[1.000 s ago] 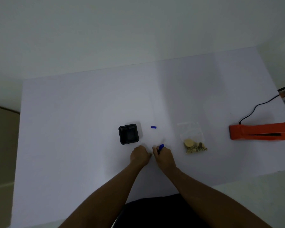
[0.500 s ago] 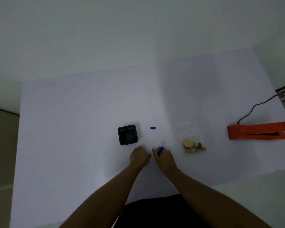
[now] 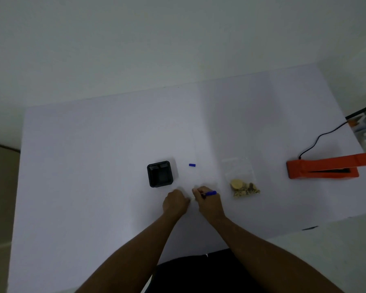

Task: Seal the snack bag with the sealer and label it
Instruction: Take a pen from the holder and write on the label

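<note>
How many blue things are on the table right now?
2. A small blue cap lies loose between the black container and the snack bag. A blue pen is held in the right hand. Others may be hidden under the hands.

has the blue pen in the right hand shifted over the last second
Yes: the blue pen has tilted, its free end swinging right toward the snack bag; the right hand remains by the black holder.
</note>
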`<state>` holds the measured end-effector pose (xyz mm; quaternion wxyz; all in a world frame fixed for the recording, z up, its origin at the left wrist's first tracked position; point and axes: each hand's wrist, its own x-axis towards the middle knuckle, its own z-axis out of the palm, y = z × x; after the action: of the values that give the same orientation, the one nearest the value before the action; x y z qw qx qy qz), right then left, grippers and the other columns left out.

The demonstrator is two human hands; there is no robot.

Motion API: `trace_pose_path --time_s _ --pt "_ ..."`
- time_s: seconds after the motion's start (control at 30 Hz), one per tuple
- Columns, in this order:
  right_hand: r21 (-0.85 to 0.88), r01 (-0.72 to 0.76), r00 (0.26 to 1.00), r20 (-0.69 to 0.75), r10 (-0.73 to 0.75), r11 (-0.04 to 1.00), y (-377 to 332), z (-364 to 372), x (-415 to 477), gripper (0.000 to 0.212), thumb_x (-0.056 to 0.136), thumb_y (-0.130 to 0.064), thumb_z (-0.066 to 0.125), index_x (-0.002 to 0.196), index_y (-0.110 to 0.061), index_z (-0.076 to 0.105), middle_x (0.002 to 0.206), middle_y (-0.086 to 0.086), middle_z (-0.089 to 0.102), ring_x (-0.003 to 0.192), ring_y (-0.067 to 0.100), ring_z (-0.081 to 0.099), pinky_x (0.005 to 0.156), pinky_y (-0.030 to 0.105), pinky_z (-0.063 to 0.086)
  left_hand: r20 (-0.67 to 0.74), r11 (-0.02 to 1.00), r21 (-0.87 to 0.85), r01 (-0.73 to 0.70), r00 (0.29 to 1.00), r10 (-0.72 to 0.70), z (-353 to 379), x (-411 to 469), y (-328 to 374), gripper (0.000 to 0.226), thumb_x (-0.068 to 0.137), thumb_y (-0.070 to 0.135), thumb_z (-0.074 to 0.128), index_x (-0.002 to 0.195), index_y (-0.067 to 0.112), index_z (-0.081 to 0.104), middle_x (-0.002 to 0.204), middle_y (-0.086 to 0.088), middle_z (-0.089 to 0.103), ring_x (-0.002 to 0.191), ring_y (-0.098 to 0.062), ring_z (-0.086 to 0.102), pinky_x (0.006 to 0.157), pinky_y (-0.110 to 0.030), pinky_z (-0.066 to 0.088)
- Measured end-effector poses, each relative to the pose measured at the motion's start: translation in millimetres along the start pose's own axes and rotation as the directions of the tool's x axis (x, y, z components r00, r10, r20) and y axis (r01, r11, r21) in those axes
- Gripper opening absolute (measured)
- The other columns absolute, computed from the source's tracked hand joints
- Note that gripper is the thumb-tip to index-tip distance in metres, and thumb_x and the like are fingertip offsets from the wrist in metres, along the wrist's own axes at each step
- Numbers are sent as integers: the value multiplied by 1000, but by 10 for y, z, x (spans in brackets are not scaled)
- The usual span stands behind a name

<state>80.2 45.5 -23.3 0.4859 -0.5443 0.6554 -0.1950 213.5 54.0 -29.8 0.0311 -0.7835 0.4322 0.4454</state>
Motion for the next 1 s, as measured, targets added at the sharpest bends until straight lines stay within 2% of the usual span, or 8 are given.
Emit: trace_pose_path --time_s 0.13,0.3,0.37,0.43,0.53,0.7,0.87,1.0 --pt "56 -50 998 46 47 997 -24 -51 -33 29 94 -29 61 80 -3 64 73 12 67 68 28 65 59 41 58 -11 1000 -6 -21 1000 21 61 -30 -7 32 92 41 61 92 9 64 91 -9 70 75 -20 64 69 -31 54" --pt "117 -170 985 9 171 978 -22 -196 -81 29 93 -33 61 84 -6 66 76 15 68 65 27 64 58 51 59 -127 989 -17 -150 981 146 2 -145 198 19 96 29 53 89 13 58 87 -5 63 73 -15 58 73 -32 55" --pt "179 -216 976 16 217 960 -59 -298 -142 28 94 -32 61 86 -6 67 78 17 68 68 27 66 53 51 59 -177 975 -26 -219 961 211 -71 -123 354 19 97 20 49 113 11 56 107 -9 61 86 -19 61 77 -31 53" --pt "241 -246 969 25 247 939 -118 -410 -205 25 93 -32 62 87 -8 68 81 15 70 76 23 70 50 50 59 -194 966 -2 -257 948 252 -135 -1 511 42 97 11 46 138 9 41 126 -14 51 100 -29 61 78 -34 51" --pt "313 -282 959 49 281 907 -221 -606 -274 20 93 -31 63 91 -12 69 86 11 72 82 16 72 51 51 60 -217 965 93 -244 941 259 -198 210 704 55 95 2 41 148 10 28 140 -21 38 106 -38 58 80 -41 53" --pt "498 -339 934 76 348 798 -391 -949 -358 30 94 -35 60 93 -8 73 87 10 74 79 23 73 52 48 59 -239 937 270 -221 927 288 -188 416 745 52 95 -2 42 145 9 32 143 -22 34 104 -33 61 78 -38 57" --pt "538 -210 967 -8 254 816 -558 -1171 -372 51 96 -46 48 94 0 70 73 15 69 54 23 63 35 26 47 -270 899 359 -252 894 358 -209 456 726 37 95 1 46 132 6 45 128 -17 50 99 -32 61 70 -39 52" --pt "487 -84 986 -84 143 869 -816 -1274 -347 37 97 -37 51 89 -5 68 70 13 66 50 20 55 38 24 42 -343 919 166 -357 853 394 -306 272 818 10 99 12 46 102 8 54 96 -12 63 80 -30 63 64 -38 47"
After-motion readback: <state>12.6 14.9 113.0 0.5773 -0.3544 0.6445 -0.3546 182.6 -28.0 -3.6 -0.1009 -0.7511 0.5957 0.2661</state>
